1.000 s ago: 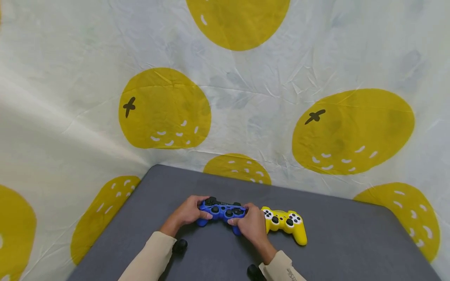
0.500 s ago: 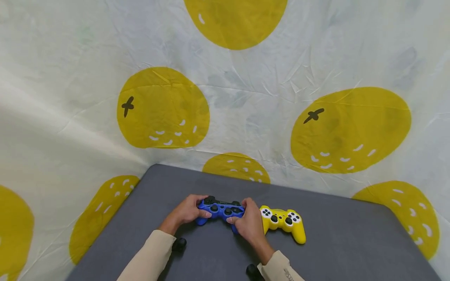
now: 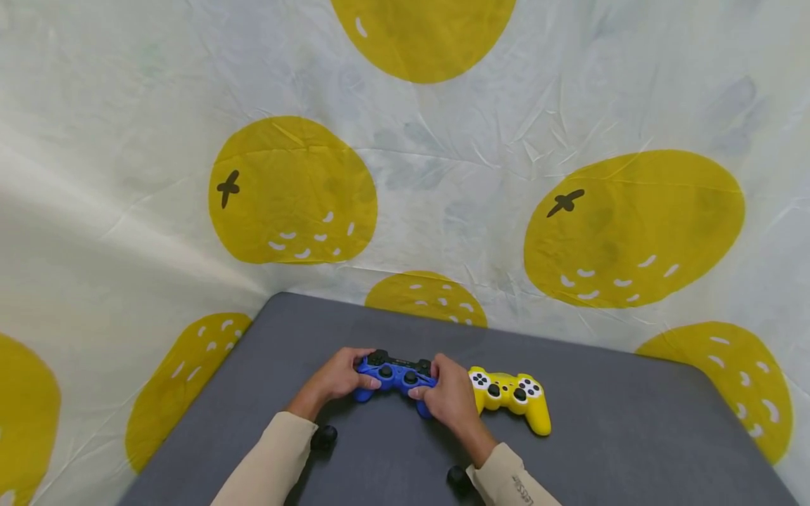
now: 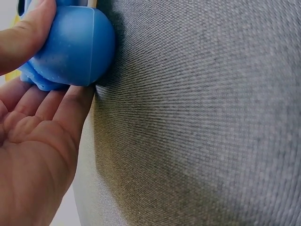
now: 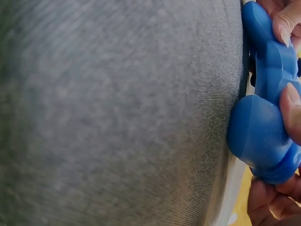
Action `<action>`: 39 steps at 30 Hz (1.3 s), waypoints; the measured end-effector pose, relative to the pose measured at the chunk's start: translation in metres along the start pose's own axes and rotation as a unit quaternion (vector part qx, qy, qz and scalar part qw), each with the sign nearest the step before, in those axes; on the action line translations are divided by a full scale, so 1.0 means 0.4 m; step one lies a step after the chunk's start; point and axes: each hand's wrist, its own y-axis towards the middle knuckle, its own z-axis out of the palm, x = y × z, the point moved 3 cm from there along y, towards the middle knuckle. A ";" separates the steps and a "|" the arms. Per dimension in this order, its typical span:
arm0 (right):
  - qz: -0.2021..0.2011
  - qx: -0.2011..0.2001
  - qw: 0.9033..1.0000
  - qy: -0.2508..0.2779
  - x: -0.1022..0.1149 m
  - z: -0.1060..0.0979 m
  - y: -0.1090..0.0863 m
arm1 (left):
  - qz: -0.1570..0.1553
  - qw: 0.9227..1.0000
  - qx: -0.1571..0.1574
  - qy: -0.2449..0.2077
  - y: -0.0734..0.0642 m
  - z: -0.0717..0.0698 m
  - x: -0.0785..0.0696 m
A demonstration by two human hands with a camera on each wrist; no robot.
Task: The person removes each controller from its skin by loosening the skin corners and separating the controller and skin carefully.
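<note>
A blue game controller [image 3: 395, 377] with black sticks lies on the grey table [image 3: 633, 436], gripped at both ends. My left hand [image 3: 339, 374] curls round its left handle [image 4: 75, 44], thumb on top. My right hand [image 3: 448, 395] wraps the right handle [image 5: 261, 136], thumb resting on the face. A yellow game controller [image 3: 511, 395] lies on the table just right of the right hand, untouched.
A white cloth with large yellow fruit prints [image 3: 294, 190] hangs behind and round the table. Two small black wrist-mounted pieces [image 3: 324, 437] [image 3: 457, 478] sit under my sleeves. Bare grey table surface stretches to the right and toward the near edge.
Both hands and the blue controller have shifted slightly away from me along the table. The grip is unchanged and the yellow controller has not moved.
</note>
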 end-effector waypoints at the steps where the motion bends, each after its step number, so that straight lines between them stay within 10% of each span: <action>1: -0.009 0.002 1.000 -0.007 0.002 0.001 -0.001 | 0.000 1.000 0.000 -0.001 0.000 0.000 0.000; 11: -0.100 0.002 0.990 -0.104 0.027 -0.004 -0.004 | -0.009 1.000 0.002 0.009 -0.001 -0.002 -0.003; 15: -0.106 0.048 0.992 -0.046 0.044 -0.019 0.017 | -0.011 1.000 -0.001 0.005 0.000 -0.001 -0.004; 27: 0.070 0.181 0.978 0.074 0.080 -0.015 0.082 | -0.020 1.000 -0.008 0.000 -0.002 0.002 -0.008; 39: 0.095 0.192 0.963 0.166 0.080 -0.013 0.082 | -0.028 0.999 -0.012 0.015 -0.002 0.004 -0.014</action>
